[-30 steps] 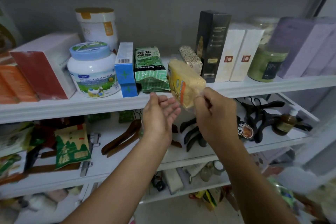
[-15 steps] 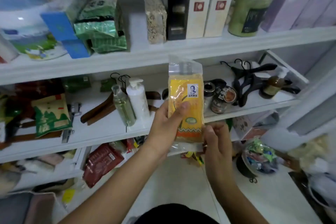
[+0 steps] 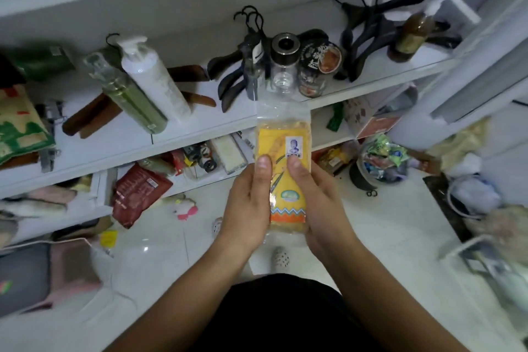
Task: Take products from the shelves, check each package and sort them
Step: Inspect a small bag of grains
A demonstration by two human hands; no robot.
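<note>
Yellow packet point(image 3: 285, 171) (orange zigzag band below), white pump bottle point(image 3: 155, 80).

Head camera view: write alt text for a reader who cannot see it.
The left hand and right hand hold a yellow packet upright in front of the person, gripping its sides with both thumbs on the front label. Behind it, a white shelf holds a white pump bottle, black hangers and jars.

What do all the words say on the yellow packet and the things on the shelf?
Yellow packet: sticker and green oval print too blurred to read.
Black jar: white characters, too blurred.
Red bag: print too small.
None can be read.
</note>
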